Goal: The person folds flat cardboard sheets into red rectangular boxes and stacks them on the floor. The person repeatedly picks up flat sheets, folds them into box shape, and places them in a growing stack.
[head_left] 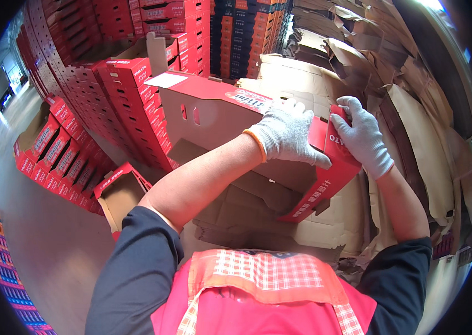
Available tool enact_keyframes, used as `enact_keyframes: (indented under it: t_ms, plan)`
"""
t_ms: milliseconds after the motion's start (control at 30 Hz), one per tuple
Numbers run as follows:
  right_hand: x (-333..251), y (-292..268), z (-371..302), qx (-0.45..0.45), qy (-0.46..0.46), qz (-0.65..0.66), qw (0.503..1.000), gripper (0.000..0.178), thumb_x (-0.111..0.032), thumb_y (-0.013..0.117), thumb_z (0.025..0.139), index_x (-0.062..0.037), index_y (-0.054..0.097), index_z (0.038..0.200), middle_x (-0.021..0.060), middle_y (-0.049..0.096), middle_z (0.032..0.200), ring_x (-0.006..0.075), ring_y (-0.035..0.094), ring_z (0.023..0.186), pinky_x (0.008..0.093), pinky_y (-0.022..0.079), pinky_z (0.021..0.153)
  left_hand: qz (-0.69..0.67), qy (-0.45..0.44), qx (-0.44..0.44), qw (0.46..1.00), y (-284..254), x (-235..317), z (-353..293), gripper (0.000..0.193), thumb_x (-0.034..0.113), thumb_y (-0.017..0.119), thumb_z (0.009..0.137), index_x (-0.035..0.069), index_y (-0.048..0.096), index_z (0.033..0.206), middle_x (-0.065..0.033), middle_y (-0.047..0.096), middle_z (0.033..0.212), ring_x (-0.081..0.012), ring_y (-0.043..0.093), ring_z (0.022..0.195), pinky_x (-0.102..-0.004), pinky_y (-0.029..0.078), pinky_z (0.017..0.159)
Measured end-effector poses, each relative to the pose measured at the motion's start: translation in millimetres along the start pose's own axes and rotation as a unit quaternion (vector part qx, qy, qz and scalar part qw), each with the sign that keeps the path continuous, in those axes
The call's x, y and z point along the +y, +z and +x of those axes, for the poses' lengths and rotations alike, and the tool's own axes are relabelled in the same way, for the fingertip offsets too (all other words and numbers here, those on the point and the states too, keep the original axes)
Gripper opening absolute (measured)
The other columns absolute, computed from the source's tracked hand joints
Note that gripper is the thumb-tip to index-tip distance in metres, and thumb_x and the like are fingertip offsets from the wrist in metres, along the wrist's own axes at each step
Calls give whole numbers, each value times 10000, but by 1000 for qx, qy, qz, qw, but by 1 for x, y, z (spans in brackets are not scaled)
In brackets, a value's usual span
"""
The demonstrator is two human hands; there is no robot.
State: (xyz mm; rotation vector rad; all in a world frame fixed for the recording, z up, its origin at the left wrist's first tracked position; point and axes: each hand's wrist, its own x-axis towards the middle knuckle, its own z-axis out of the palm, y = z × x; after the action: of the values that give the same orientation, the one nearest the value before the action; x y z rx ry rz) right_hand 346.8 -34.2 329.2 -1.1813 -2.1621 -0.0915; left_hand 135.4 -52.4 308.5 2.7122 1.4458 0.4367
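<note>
A partly folded red cardboard box (219, 125) is held up before me, its dull inner side and two slot holes facing me. My left hand (287, 134), in a white knit glove with an orange cuff, grips the long side near the right corner, fingers over the upper edge and thumb spread toward the end panel. At that corner, my right hand (363, 137), gloved too, has its fingers and thumb closed on the red end panel (333, 170). Beneath the box, flattened brown cardboard (236, 209) shows, partly hidden by my left arm.
Tall stacks of red boxes (130, 84) rise at the back left, with a lower stack (60, 151) left of them. One red box (121, 195) lies beside my left forearm. Brown cardboard sheets (420, 145) are piled on the right. Dark and orange boxes (241, 39) stand behind.
</note>
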Motion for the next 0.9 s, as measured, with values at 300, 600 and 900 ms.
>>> enact_keyframes:
  t_ms: [300,600,900]
  plan:
    - [-1,-4,21,-98,73,65,990,336,-243,582,967,24,638,770,230,612,675,356,636,604,422,482,571,-47,29,-32,998,-9,-1,0,943,838,665,545,-11,712,954,-204,688,913,-353,644,957,-427,483,874]
    - [-30,31,44,-177,-125,-189,958,334,-282,521,931,-45,670,749,192,667,758,369,660,746,446,519,712,-87,71,93,989,7,-6,-26,928,725,729,596,-72,608,1054,-212,623,986,-350,593,996,-415,473,899]
    - [-17,46,53,-258,38,-173,950,405,-362,531,933,-19,735,870,212,699,868,381,671,838,429,518,821,-74,51,106,990,8,3,-41,1088,791,715,575,-120,564,1152,-238,597,1089,-352,566,1040,-414,427,945]
